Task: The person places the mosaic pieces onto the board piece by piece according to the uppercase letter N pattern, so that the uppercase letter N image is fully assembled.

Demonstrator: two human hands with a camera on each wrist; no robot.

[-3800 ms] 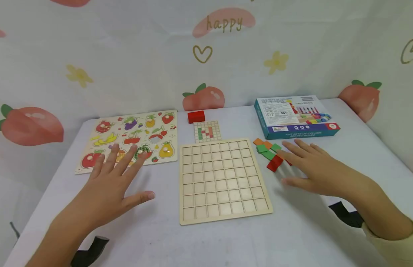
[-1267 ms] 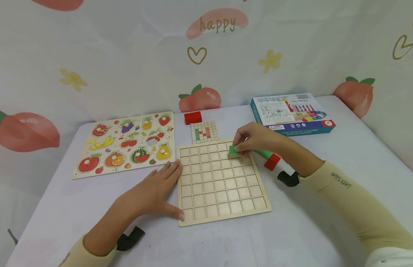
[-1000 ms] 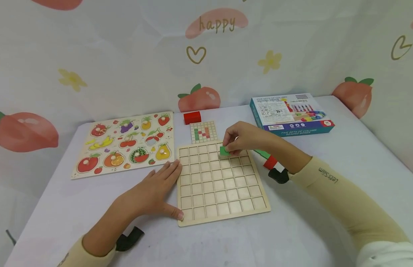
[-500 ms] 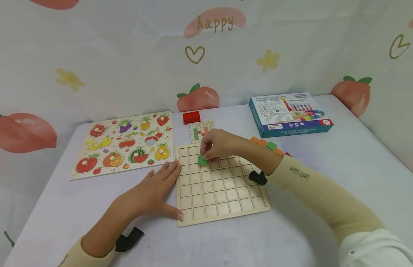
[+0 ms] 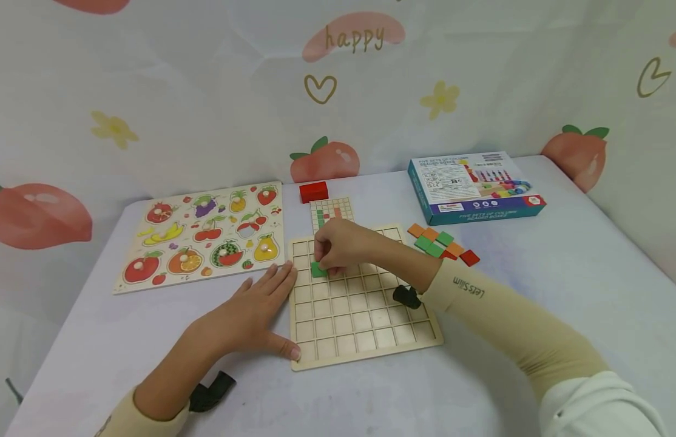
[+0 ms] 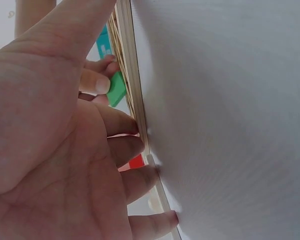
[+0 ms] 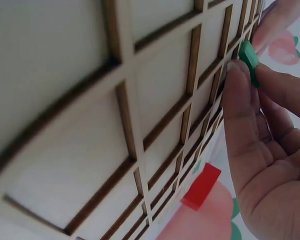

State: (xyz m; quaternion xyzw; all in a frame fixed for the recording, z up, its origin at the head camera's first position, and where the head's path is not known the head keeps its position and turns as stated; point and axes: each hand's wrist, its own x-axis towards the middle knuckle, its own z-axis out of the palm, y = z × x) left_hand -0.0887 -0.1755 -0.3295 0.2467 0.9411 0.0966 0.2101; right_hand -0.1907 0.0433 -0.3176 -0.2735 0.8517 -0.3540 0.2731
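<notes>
A pale wooden grid board [image 5: 365,321] lies flat on the table. Over its upper left squares, my right hand [image 5: 343,246] pinches a green square tile [image 5: 318,270] between thumb and fingers. The right wrist view shows the tile [image 7: 249,56] tilted at the fingertips, close over the grid. My left hand [image 5: 256,312] lies with spread, straight fingers along the board's left edge, its thumb at the lower left corner. A small pattern card [image 5: 346,209] with green, red and orange squares lies behind the board, partly covered by my right hand.
Several loose orange, green and red tiles [image 5: 433,250] lie right of the board, partly behind the right forearm. A fruit puzzle board [image 5: 193,273] lies at the left. At the back are a red block [image 5: 314,192] and a flat toy box [image 5: 477,188].
My right hand took a green tile from the loose tiles and carried it left across the board to its upper left. My left hand came down to the board's left edge and stayed.
</notes>
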